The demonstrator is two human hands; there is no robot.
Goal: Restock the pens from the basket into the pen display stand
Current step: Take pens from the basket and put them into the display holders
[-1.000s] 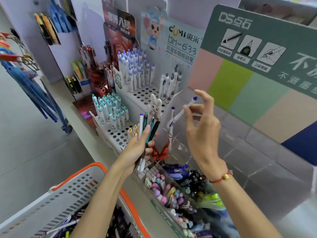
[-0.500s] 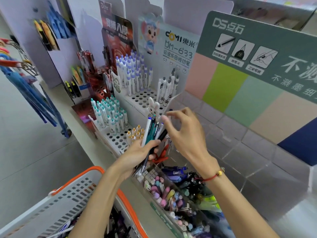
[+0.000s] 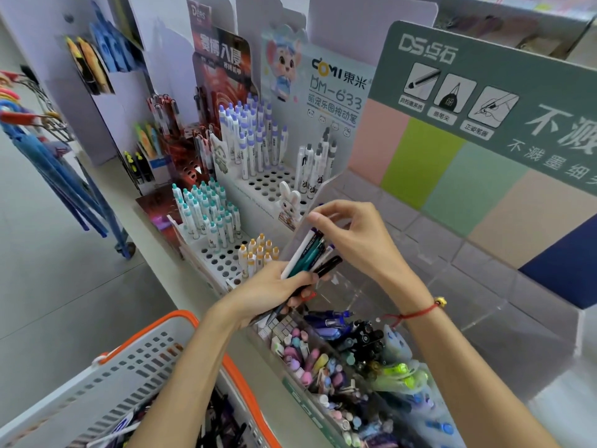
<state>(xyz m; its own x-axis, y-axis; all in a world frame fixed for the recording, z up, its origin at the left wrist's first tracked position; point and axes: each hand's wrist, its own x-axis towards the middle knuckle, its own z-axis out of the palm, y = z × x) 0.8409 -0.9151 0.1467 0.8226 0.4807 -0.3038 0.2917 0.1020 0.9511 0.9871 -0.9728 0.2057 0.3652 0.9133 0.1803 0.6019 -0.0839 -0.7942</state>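
My left hand (image 3: 271, 286) gripped a pen bundle (image 3: 310, 253); my right hand (image 3: 349, 234) pinched one pen's top. Display stand (image 3: 258, 189) holes remained vacant; the near-left basket (image 3: 181, 321) held more pens, so restocking was incomplete.

Two hands (image 3: 352, 244), one orange-rimmed basket (image 3: 135, 360), one bundle of about five pens (image 3: 310, 253), and four groups of standing pens (image 3: 255, 137); single pens too many to count.
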